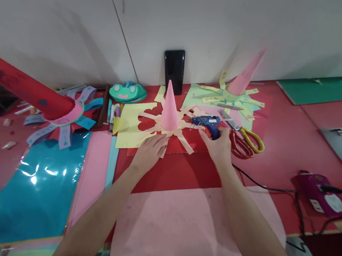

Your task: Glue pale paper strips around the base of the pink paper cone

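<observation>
A pink paper cone (169,110) stands upright on a pale base with peach paper strips (186,142) spreading outward. My left hand (151,149) lies at the base's near left side, fingers stretched over its edge. On the other side, my right hand (219,144) is closed around the handle of a blue hot glue gun (203,120). The gun's nozzle points left toward the cone's base. Scissors with a red and a yellow handle (253,139) rest just right of this hand. Beneath the base are yellow paper (125,126) and a red sheet.
Against the wall leans a black phone (175,68). Another pink cone (246,73) with yellow strips stands right; a red paper tube (19,80) rises left. Green frog cutouts (127,92) lie behind. The gun's cord runs toward a purple power box (320,193). Pink paper (181,224) covers the near edge.
</observation>
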A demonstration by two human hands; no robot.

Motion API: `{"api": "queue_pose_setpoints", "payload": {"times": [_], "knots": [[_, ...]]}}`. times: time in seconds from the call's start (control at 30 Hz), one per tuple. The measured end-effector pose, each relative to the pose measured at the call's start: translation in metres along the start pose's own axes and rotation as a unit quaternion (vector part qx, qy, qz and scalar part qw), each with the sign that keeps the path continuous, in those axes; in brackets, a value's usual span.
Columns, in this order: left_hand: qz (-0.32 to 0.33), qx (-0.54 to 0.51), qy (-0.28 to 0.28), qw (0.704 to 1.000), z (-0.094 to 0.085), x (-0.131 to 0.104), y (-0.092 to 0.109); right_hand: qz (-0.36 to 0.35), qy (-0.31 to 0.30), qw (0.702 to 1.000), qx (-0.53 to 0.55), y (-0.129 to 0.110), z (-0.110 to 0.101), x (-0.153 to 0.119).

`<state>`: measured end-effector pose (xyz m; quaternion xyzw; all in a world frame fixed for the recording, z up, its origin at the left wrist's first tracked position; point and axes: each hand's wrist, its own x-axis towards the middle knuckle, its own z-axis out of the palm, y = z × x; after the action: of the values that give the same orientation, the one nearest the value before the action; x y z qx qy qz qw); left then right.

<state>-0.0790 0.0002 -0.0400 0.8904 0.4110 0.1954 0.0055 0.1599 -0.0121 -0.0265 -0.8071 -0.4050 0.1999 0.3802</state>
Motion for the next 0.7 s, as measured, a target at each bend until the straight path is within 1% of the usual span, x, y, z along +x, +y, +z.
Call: {"api": "queue_pose_setpoints", "payload": {"times": [0.1,0.17,0.3,0.43,0.57,0.7], "knots": [[0.010,-0.029,-0.015,0.999,0.0074,-0.0024,-0.0047,0.006,-0.022,1.000,-0.022,-0.0024,0.0023,-0.0009],[0.000,-0.040,-0.026,0.999,0.0095,-0.0026,-0.0036,0.006,-0.023,0.999,-0.030,-0.0033,0.0040,-0.0014],[-0.026,-0.049,-0.009,0.998,0.0106,-0.0028,-0.0002,-0.003,-0.022,0.999,-0.036,-0.0020,0.0067,-0.0021],[-0.029,-0.055,0.003,0.998,0.0104,-0.0031,0.0014,-0.019,-0.020,0.999,-0.041,0.0005,0.0067,-0.0028],[-0.033,-0.060,-0.003,0.998,0.0097,-0.0023,0.0018,-0.006,-0.031,0.998,-0.051,-0.0008,0.0054,-0.0038],[-0.023,-0.056,-0.001,0.998,0.0084,-0.0017,0.0018,0.000,-0.036,0.998,-0.058,-0.0020,0.0050,-0.0044]]}}
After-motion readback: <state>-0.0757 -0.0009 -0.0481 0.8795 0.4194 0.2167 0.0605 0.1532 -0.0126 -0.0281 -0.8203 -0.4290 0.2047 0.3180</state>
